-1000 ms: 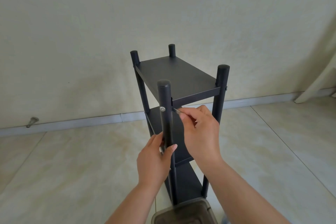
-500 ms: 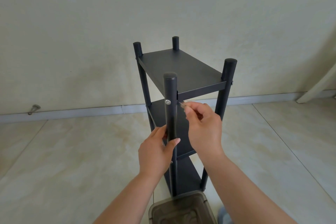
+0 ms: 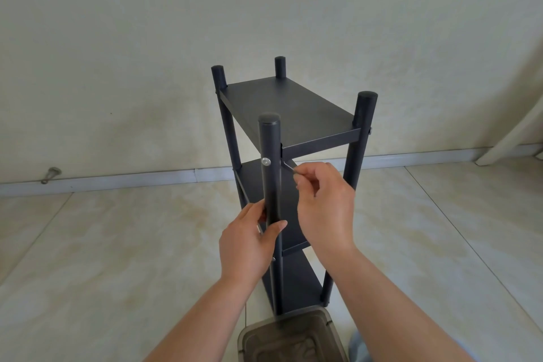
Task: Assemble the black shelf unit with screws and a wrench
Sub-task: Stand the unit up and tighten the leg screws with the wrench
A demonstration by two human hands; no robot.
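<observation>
1. The black shelf unit [image 3: 289,114] stands upright on the pale tiled floor [image 3: 117,244], close to a cream wall [image 3: 176,23]; four round posts rise a little above its top board, and two lower boards show beneath it.
2. The left hand [image 3: 249,241] grips the near front post [image 3: 270,185] below the top board, thumb on the right side of the post and fingers curled round behind it.
3. The right hand [image 3: 324,206] sits just to the right of that post, fingertips pinched together on a thin silver wrench [image 3: 289,167]; the tool's far end reaches in toward the post just under the top board's front rail; whether it sits in a screw head there I cannot tell, since the post hides the joint.
4. A round silver screw [image 3: 266,161] sits flush in the near face of the front post, level with the wrench tip; another small fastener [image 3: 370,130] shows on the outer side of the right front post at the top rail.
5. A translucent grey plastic box [image 3: 289,338] with a lid lies on the floor right at the foot of the unit, cut off by the bottom edge of the view.
6. A white skirting strip [image 3: 117,182] runs along the base of the wall; a small metal doorstop [image 3: 51,175] pokes out at far left.
</observation>
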